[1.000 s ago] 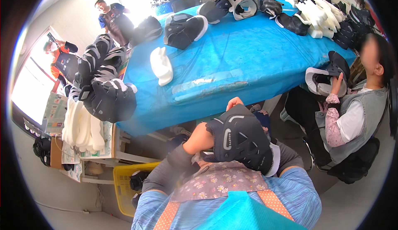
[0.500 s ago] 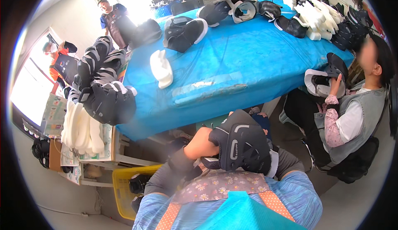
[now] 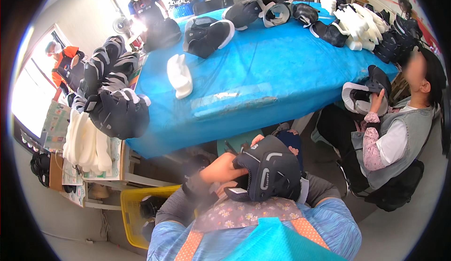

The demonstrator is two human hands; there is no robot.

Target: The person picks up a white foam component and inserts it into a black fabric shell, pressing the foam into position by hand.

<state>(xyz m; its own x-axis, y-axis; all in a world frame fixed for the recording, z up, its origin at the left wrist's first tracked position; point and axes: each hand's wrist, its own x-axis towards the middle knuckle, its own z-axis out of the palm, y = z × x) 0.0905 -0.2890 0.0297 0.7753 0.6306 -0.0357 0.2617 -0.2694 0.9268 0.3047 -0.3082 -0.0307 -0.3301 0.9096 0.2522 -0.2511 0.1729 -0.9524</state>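
In front of my chest is a black padded piece (image 3: 275, 171), a curved shell with grey trim and a white inner edge. My left hand (image 3: 220, 168) is closed at its left edge, fingers curled against the opening. A small flap with a white label (image 3: 237, 191) sticks out beneath that hand. Most of my right hand (image 3: 257, 140) is hidden behind the piece; only bent fingers show over its far edge. Small dark bits beside these fingers are too unclear to name.
A blue-covered table (image 3: 244, 73) lies ahead, bearing a white foam pad (image 3: 179, 76) and several black padded pieces. White foam pads (image 3: 87, 143) stack at left, above a yellow crate (image 3: 129, 214). At right a seated person (image 3: 399, 134) holds a similar piece. Two people stand far left.
The black padded piece has dropped slightly and turned a little in my hands. My left hand has shifted left. At the far left, a standing person has moved right.
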